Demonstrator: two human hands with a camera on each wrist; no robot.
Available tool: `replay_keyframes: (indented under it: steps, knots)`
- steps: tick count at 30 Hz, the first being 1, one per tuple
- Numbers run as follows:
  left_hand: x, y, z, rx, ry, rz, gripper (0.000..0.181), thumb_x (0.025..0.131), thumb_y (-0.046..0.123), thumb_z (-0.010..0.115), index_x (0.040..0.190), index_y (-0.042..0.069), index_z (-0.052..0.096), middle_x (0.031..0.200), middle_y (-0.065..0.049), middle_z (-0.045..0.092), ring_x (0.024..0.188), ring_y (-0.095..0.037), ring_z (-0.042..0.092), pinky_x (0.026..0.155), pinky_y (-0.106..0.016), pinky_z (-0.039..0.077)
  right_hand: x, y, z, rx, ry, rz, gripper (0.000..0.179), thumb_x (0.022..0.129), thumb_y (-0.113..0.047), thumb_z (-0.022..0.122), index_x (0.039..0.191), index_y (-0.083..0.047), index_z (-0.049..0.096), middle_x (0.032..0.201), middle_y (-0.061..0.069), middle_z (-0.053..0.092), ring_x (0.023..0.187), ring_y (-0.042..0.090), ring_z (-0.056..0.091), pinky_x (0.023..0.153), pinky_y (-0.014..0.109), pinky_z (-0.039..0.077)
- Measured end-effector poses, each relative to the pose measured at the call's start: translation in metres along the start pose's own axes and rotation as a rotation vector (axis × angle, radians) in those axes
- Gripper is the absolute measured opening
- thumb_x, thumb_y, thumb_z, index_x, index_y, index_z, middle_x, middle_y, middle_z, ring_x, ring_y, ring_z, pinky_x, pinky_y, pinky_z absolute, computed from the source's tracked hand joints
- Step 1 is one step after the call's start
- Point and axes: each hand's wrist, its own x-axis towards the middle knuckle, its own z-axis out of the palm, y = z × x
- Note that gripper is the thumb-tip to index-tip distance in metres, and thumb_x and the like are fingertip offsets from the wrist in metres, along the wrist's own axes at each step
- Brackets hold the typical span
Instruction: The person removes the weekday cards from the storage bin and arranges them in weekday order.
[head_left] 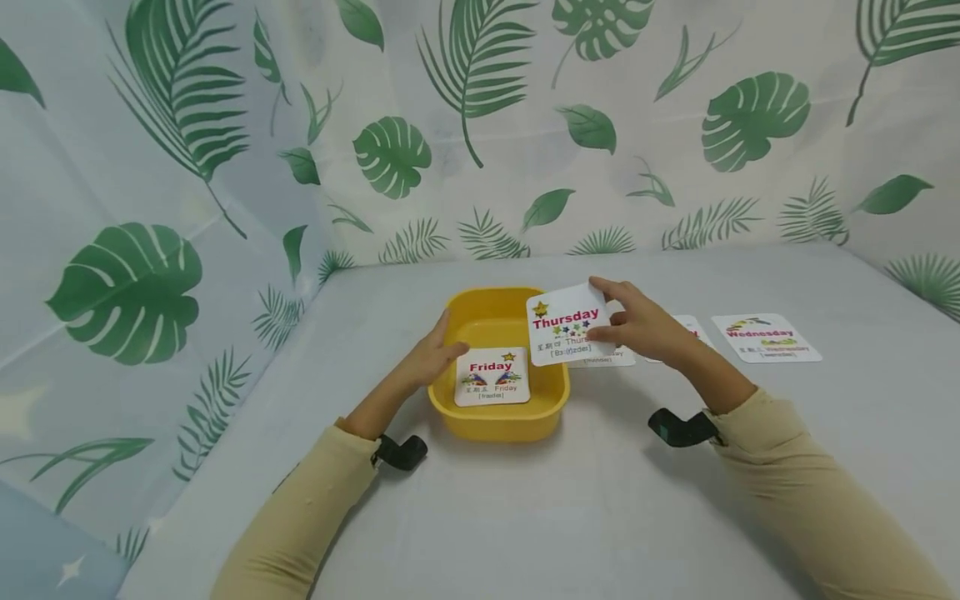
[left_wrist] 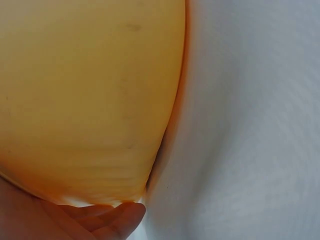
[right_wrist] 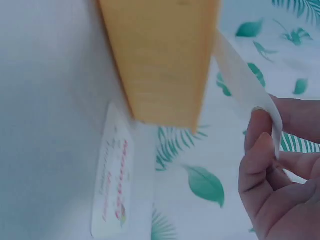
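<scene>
one thursday card [head_left: 567,327] pinched by right hand [head_left: 637,327] over yellow tub [head_left: 495,421].

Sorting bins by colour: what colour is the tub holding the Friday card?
Yellow tub, clearest in the head view.

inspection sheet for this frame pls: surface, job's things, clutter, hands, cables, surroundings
Surface: pale grey table, bare in front of the bin.
Job's things: yellow bin with the Friday card lying inside; Thursday card held over the bin's right rim.
Clutter: Wednesday card flat on the table at right; two more cards partly hidden behind the right hand, text unreadable.
Hands: left hand rests against the bin's left wall, fingers fairly straight; right hand pinches the Thursday card.
Cables: nothing seen; a black wrist camera on each arm.
Surroundings: leaf-print curtain on three sides.
</scene>
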Motion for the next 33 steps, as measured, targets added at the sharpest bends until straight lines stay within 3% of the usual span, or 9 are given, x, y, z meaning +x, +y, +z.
replay_keyframes:
  steps: [3,7,17,28,33]
  knots:
    - [0.001,0.000,-0.001,0.015,0.001,0.006,0.075,0.092,0.024,0.043,0.147,0.010,-0.005,0.154,-0.012,0.005,0.141,-0.027,0.012,0.114,-0.041,0.011,-0.007,0.005,-0.016,-0.027,-0.029,0.030,0.081,0.084,-0.023,0.062,0.148,-0.012,0.012,0.137,0.020,0.029,0.115,0.041,0.046,0.088,0.043,0.049]
    - [0.002,-0.001,-0.002,0.012,0.006,0.014,0.075,0.092,0.023,0.043,0.147,0.010,-0.005,0.154,-0.012,0.005,0.141,-0.027,0.011,0.114,-0.041,0.011,-0.013,0.008,-0.031,-0.061,-0.094,0.050,0.080,0.084,-0.029,0.062,0.147,-0.011,0.016,0.136,0.018,0.031,0.109,0.034,0.049,0.082,0.037,0.048]
    - [0.001,-0.002,-0.001,0.002,-0.001,-0.007,0.075,0.092,0.024,0.043,0.147,0.010,-0.006,0.154,-0.011,0.004,0.141,-0.027,0.011,0.113,-0.042,0.011,-0.025,0.007,-0.048,-0.083,-0.169,0.031,0.079,0.082,-0.029,0.064,0.146,-0.010,0.021,0.132,0.015,0.036,0.105,0.029,0.052,0.080,0.033,0.049]
    - [0.001,-0.001,0.000,-0.012,-0.006,-0.018,0.075,0.092,0.023,0.044,0.147,0.011,-0.005,0.154,-0.010,0.005,0.141,-0.025,0.012,0.113,-0.041,0.012,-0.021,0.007,-0.030,-0.135,-0.369,0.071,0.079,0.079,-0.028,0.068,0.142,-0.002,0.027,0.126,0.016,0.040,0.081,0.019,0.055,0.072,0.031,0.052]
    - [0.003,-0.001,0.001,-0.014,-0.009,-0.017,0.074,0.092,0.023,0.044,0.148,0.012,-0.005,0.154,-0.009,0.006,0.141,-0.026,0.013,0.113,-0.042,0.012,-0.022,0.004,-0.024,-0.278,-0.397,0.115,0.082,0.077,-0.028,0.071,0.140,0.003,0.029,0.122,0.021,0.041,0.085,0.024,0.054,0.070,0.034,0.054]
